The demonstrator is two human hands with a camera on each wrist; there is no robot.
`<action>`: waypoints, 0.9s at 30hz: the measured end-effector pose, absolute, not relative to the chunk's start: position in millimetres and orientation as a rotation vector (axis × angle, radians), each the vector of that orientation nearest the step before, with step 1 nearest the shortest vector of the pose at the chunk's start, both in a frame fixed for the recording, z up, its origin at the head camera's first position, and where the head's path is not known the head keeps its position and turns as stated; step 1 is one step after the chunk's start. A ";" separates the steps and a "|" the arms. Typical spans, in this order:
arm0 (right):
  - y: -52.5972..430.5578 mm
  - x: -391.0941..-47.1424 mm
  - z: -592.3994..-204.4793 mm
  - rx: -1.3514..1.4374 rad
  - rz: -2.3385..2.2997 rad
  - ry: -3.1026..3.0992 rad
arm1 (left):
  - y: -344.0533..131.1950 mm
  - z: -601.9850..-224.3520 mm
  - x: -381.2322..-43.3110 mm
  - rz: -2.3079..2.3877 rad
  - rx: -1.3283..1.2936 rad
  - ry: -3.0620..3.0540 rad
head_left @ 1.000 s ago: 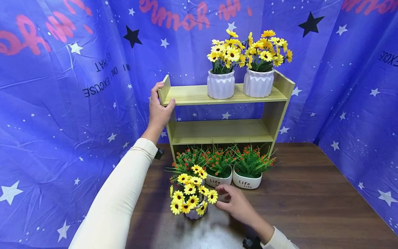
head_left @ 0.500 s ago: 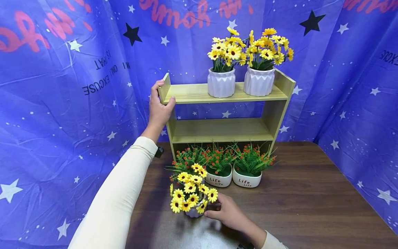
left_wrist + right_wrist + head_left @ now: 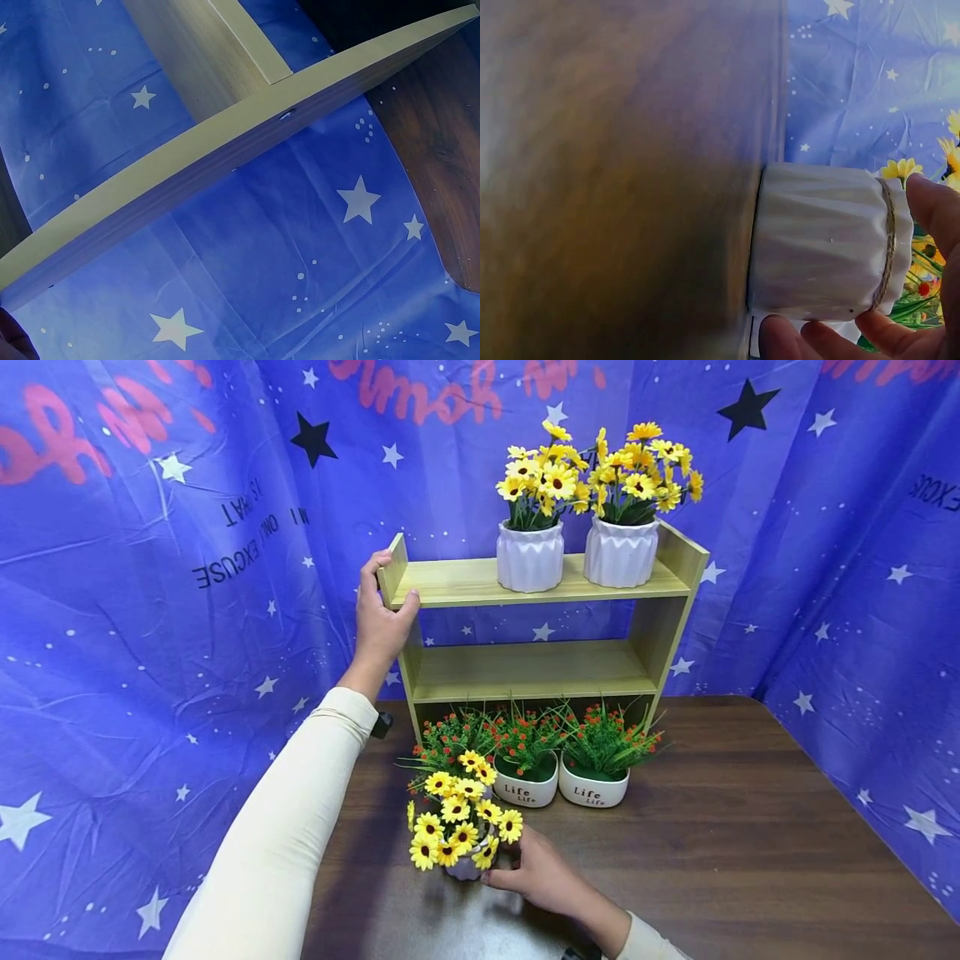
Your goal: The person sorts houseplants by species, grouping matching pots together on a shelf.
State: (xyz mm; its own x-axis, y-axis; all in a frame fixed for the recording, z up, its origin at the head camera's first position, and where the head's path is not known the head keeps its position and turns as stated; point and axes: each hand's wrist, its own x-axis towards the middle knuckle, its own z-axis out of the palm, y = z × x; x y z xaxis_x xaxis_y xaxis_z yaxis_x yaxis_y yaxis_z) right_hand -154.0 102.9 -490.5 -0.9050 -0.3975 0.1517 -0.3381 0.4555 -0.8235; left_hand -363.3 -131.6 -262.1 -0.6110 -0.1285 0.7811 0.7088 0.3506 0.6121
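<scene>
My left hand [image 3: 381, 622] grips the left side panel of a light wooden shelf rack [image 3: 534, 670] near its top. Only a fingertip shows at the lower left corner of the left wrist view, beside that side panel [image 3: 187, 154]. Down on the table, my right hand [image 3: 547, 875] holds the right side of a white fluted flowerpot [image 3: 821, 240] with yellow daisy-like flowers [image 3: 461, 814]. In the right wrist view, the thumb is by the pot's twine-tied rim and the fingers lie along its opposite side. The pot stands upright.
Two similar white pots of yellow flowers, one left [image 3: 529, 558] and one right [image 3: 621, 555], stand on the top shelf. Red-flowered plants in white "Life" pots [image 3: 595, 789] line the rack's front on the brown table [image 3: 735, 835]. A blue star-patterned curtain [image 3: 847, 577] surrounds everything.
My right hand has moved left and slightly down, from beside the yellow flowers onto the pot. The left hand stays on the rack. The head view has shifted slightly.
</scene>
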 end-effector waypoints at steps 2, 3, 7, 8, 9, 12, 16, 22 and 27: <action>102.0 -155.2 -491.0 -0.658 -1.466 2.614 | -131.7 -261.4 -362.8 -1.348 -0.506 -1.842; 101.8 -156.0 -491.3 -0.659 -1.473 2.602 | -131.7 -261.0 -362.4 -1.345 -0.502 -1.848; 102.3 -161.7 -493.8 -0.678 -1.530 2.548 | -131.0 -260.5 -361.0 -1.335 -0.496 -1.859; 102.5 -163.9 -494.2 -0.693 -1.545 2.533 | -130.9 -260.4 -360.7 -1.335 -0.497 -1.855; 102.7 -166.5 -494.6 -0.710 -1.557 2.516 | -130.8 -260.6 -360.5 -1.335 -0.499 -1.851; 102.6 -175.7 -495.2 -0.792 -1.567 2.485 | -130.7 -260.8 -360.5 -1.344 -0.507 -1.836; 102.5 -186.4 -496.3 -0.898 -1.539 2.462 | -130.5 -260.5 -360.5 -1.362 -0.509 -1.828; 102.7 -192.4 -498.4 -0.951 -1.514 2.438 | -125.1 -251.9 -342.6 -1.410 -0.510 -1.813; 105.4 -188.5 -498.6 -0.920 -1.431 2.519 | -121.0 -242.6 -323.5 -1.410 -0.518 -1.822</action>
